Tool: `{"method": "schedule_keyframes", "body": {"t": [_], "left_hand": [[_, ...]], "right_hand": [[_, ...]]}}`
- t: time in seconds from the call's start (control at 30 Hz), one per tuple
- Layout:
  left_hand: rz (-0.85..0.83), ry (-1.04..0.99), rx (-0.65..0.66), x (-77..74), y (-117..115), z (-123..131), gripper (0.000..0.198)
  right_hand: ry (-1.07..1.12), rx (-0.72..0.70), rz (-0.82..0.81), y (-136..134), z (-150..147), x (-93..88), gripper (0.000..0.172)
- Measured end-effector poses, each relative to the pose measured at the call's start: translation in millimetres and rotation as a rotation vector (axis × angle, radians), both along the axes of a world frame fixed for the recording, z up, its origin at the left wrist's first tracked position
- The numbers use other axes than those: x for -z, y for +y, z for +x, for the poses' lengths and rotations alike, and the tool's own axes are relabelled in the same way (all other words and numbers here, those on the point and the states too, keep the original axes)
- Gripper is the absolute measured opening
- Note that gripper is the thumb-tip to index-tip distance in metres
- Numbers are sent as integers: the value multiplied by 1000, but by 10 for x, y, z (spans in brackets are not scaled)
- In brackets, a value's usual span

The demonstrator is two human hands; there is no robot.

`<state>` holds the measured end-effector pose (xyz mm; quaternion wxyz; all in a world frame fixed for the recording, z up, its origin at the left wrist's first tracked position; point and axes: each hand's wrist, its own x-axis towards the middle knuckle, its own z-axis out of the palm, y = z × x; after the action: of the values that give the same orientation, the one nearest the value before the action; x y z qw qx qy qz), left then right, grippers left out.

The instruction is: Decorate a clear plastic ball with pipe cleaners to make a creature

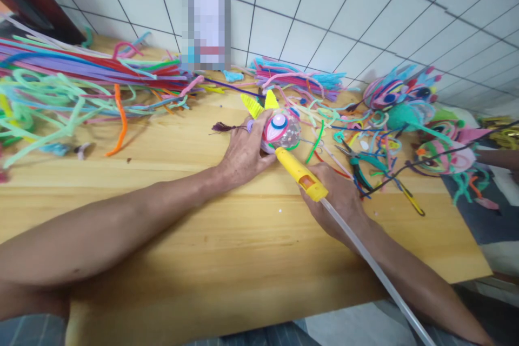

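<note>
My left hand [246,150] grips a round, see-through ball ornament [288,132] from its left side. Pink and blue pipe-cleaner eyes and two yellow ear shapes [261,104] decorate the ball, and a dark tassel [224,127] lies to its left. In my right hand [334,194] is a yellow hot glue gun [300,174], its tip at the lower edge of the ball. A long clear glue stick [373,267] sticks out of the gun's back end. My right fingers are partly hidden behind the gun.
Bundles of pipe cleaners [93,67] cover the table's left back; another bundle [300,78] lies near the tiled wall [324,5]. Teal-handled pliers [360,167] and a black cord [438,152] lie right. Several decorated balls [446,157] stand beyond. Another person's arm [497,158] shows far right.
</note>
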<state>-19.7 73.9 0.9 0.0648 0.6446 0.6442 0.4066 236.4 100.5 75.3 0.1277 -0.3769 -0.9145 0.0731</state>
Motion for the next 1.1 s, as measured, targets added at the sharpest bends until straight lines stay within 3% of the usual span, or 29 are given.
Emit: {"method": "schedule_keyframes", "body": {"t": [0.27,0.43,0.57,0.7,0.87,1.1], "left_hand": [[22,-4,-6,-3,-5,-2,99],[20,-34,-35,5,-7,-20,101],[27,-44,-55,-7,0,-41,98],[-1,-46,-67,-42,-7,-55,104],[-8,-78,-37,-104,-39,-52,102],[-28,-69,-38,-191,-83,-33,91]], "right_hand": [[7,-62,-15,15,-11,-8,21],[87,-46,-64,-26,60,-349,23],[307,102,-164,119,478,-694,31],[522,359,-193,463,1240,-855,24],[619,601,-251,1008,2050,-690,10],[504,837,-183,1511,2271,-63,26]]}}
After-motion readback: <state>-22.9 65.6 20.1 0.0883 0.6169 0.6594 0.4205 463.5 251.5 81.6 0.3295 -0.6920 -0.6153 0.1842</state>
